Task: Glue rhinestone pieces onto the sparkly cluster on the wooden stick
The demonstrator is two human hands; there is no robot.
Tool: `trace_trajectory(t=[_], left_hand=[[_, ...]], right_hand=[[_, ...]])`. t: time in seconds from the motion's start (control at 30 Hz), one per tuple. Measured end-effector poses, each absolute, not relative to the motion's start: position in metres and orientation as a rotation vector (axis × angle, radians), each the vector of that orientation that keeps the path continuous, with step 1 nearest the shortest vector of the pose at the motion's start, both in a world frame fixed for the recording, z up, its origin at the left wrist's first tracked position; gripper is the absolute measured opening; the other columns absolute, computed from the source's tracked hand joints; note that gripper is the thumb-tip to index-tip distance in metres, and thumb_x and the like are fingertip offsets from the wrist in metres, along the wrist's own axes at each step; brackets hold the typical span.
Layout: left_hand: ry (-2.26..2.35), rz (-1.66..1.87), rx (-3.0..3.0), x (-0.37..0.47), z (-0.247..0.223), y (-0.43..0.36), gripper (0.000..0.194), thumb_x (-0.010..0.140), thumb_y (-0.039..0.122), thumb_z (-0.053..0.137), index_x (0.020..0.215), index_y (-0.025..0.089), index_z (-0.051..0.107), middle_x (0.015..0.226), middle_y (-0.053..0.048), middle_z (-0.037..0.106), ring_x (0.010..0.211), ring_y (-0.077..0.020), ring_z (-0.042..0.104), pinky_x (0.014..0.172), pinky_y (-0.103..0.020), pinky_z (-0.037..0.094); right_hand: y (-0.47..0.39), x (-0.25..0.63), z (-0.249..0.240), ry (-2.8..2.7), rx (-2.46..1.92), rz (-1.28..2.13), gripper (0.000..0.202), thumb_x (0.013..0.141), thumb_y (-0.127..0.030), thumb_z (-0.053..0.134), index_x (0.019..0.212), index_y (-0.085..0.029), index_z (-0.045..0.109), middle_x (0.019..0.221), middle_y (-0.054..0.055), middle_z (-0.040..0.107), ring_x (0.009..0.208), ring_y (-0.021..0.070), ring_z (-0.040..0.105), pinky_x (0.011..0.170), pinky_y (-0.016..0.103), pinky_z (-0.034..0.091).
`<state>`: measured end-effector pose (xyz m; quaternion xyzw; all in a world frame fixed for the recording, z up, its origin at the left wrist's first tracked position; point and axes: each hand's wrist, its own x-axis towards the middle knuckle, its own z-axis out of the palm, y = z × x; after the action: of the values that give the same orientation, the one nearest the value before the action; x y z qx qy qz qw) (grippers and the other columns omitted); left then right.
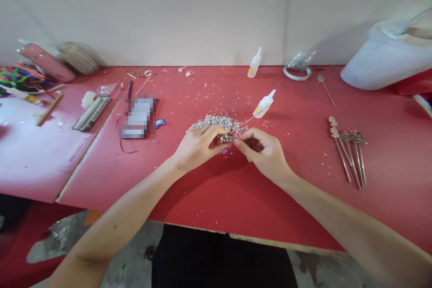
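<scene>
Low over the red table, my left hand [200, 144] grips a small dark-gold ornament [223, 138] between thumb and fingers. A thin stick [249, 120] slants up and right from near it, passing in front of a white glue bottle [265, 104]. My right hand [265, 150] is closed in a pinch at the ornament's right side; whatever is between its fingertips is too small to make out. Just beyond both hands lies a heap of tiny shiny multicoloured beads or stones [216, 121], partly hidden by my left hand.
On the right lie several gold sticks with decorated heads [353, 137] and one separate stick [326, 90]. Behind stand another glue bottle [254, 64], a tape roll [297, 72] and a white bucket [378, 56]. A blurred phone-like object [138, 117] and a long box [92, 113] lie left.
</scene>
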<state>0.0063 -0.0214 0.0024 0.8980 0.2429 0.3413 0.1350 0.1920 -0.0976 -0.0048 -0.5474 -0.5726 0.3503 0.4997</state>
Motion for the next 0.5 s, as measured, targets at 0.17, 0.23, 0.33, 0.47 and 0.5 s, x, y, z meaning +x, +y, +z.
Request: trace_trajectory(t=[0.17,0.23,0.33,0.47,0.5], left_hand=[[0.696,0.982,2.597,0.0059,0.0025,-0.0215,0.024,0.087,0.034,0.065,0.102,0.016,0.062,0.084,-0.003,0.071,0.062,-0.0094,0.065,0.055,-0.019,0.049],[0.690,0.986,2.597,0.0059,0.0026,-0.0215,0.024,0.087,0.034,0.065,0.102,0.015,0.061,0.084,-0.003,0.071,0.062,-0.0096,0.065,0.055,-0.019,0.049],[0.694,0.979,2.601,0.0059,0.0029,-0.0215,0.024,0.088,0.035,0.064,0.102,0.016,0.061,0.083,-0.003,0.071,0.063,-0.0098,0.065,0.055,-0.019,0.049],[0.695,0.972,2.605,0.0060,0.0034,-0.0215,0.024,0.088,0.036,0.062,0.101,0.016,0.062,0.082,-0.003,0.071,0.062,-0.0098,0.065,0.055,-0.019,0.049],[0.692,0.972,2.606,0.0060,0.0034,-0.0215,0.024,0.088,0.035,0.063,0.101,0.016,0.062,0.082,-0.003,0.071,0.062,-0.0099,0.065,0.055,-0.019,0.049]], right_hand=[[-0.0976,0.1918,-0.0044,-1.382,-1.322,0.842,0.017,0.085,-0.033,0.064,0.075,-0.020,0.058,0.060,-0.004,0.053,0.047,0.0066,0.042,0.045,0.024,0.034],[-0.0975,0.1917,-0.0046,-1.388,-1.322,0.846,0.018,0.085,-0.033,0.064,0.074,-0.020,0.058,0.059,-0.005,0.053,0.047,0.0065,0.042,0.045,0.024,0.033],[-0.0974,0.1917,-0.0047,-1.396,-1.324,0.843,0.019,0.085,-0.033,0.064,0.073,-0.020,0.058,0.059,-0.005,0.053,0.047,0.0066,0.042,0.045,0.024,0.033],[-0.0978,0.1914,-0.0043,-1.390,-1.331,0.827,0.018,0.085,-0.034,0.064,0.075,-0.020,0.058,0.059,-0.004,0.053,0.047,0.0070,0.042,0.045,0.024,0.034],[-0.0979,0.1912,-0.0040,-1.389,-1.332,0.823,0.018,0.085,-0.035,0.064,0.075,-0.020,0.059,0.059,-0.004,0.053,0.047,0.0071,0.042,0.046,0.024,0.034]])
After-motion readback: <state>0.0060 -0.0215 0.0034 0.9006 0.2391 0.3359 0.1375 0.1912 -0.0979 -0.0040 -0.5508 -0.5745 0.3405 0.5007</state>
